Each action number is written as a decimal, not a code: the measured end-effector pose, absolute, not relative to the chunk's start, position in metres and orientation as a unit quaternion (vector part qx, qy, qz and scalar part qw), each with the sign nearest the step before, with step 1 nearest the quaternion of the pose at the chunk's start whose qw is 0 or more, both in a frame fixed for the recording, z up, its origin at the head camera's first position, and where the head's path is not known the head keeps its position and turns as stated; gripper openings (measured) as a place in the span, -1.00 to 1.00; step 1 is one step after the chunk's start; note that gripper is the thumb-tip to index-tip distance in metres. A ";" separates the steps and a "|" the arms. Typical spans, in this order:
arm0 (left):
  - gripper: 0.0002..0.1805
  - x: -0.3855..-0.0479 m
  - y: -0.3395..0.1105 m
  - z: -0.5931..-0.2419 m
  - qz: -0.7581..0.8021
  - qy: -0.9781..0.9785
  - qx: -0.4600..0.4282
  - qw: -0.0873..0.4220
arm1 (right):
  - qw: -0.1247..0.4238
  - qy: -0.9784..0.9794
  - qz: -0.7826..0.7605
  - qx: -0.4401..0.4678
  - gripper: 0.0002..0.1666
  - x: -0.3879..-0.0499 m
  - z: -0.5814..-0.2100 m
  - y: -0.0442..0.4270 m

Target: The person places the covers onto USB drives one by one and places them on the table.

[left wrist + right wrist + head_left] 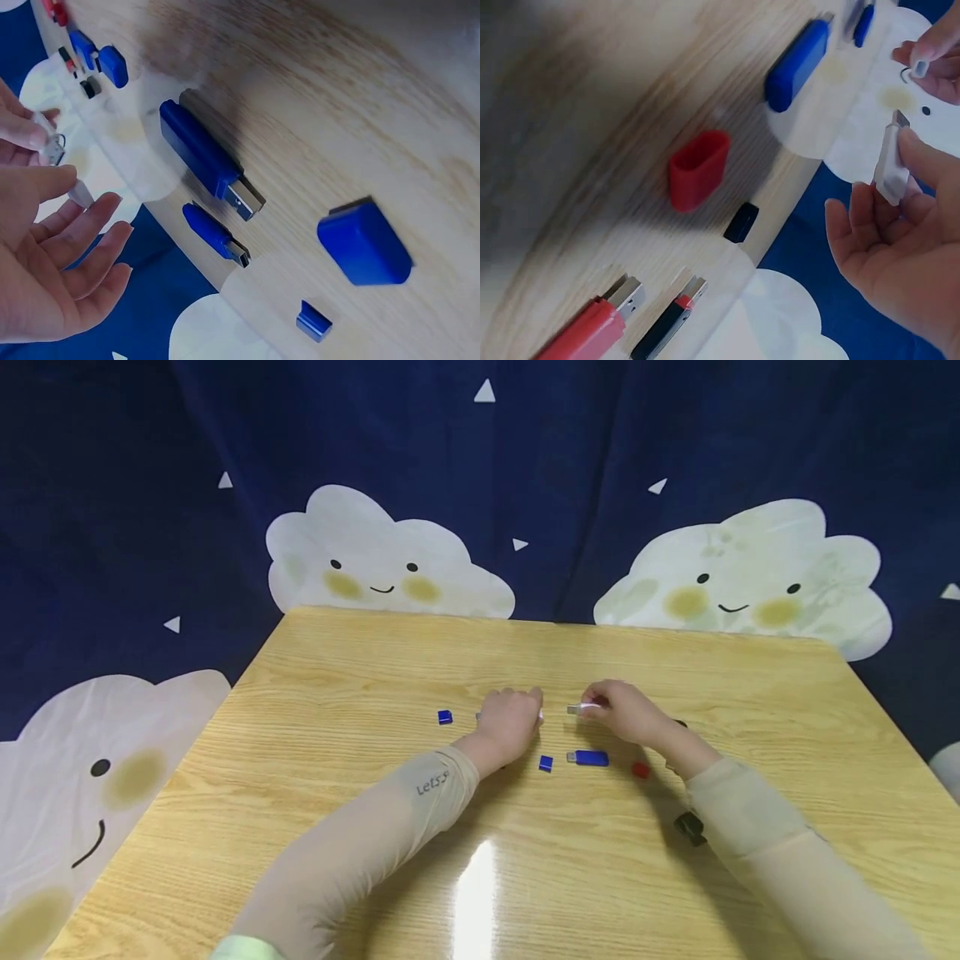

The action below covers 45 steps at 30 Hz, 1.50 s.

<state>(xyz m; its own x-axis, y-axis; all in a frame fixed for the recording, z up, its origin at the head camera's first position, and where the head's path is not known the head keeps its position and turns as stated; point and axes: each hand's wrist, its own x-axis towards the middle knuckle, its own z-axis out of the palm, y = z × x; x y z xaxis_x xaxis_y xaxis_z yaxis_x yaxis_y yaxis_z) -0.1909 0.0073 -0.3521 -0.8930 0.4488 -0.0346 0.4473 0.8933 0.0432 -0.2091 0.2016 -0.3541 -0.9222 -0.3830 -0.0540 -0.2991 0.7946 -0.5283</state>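
Observation:
Between thumb and index finger, my left hand (510,722) (56,262) pinches a small white cap (80,194) (919,68); its other fingers are spread. My right hand (626,714) (915,232) grips a white USB stick (892,166) by its body, the metal plug (573,709) pointing toward the left hand. Cap and stick are apart, both held above the table. Nearest below the hands lie an uncapped blue USB stick (592,758) and a blue cap (546,763).
On the wooden table (337,652) lie another blue cap (445,717), a red cap (640,770) and a black item (690,827). The right wrist view shows a red USB stick (585,330), a black one (664,326) and a black cap (742,222). A dark blue cloth hangs behind.

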 end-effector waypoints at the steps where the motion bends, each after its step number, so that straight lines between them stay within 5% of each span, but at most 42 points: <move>1: -0.77 -0.191 0.007 -0.351 0.022 0.973 0.230 0.023 | 0.083 0.943 -0.273 -0.171 -0.81 -0.207 -0.353 0.202; 10: -0.81 -0.189 0.001 -0.353 0.044 0.965 0.257 -0.007 | 0.159 0.906 -0.373 -0.120 -0.71 -0.191 -0.352 0.204; 45: -0.81 -0.170 0.011 -0.343 0.131 0.934 0.320 -0.094 | 0.174 0.858 -0.460 -0.145 -0.70 -0.173 -0.348 0.189</move>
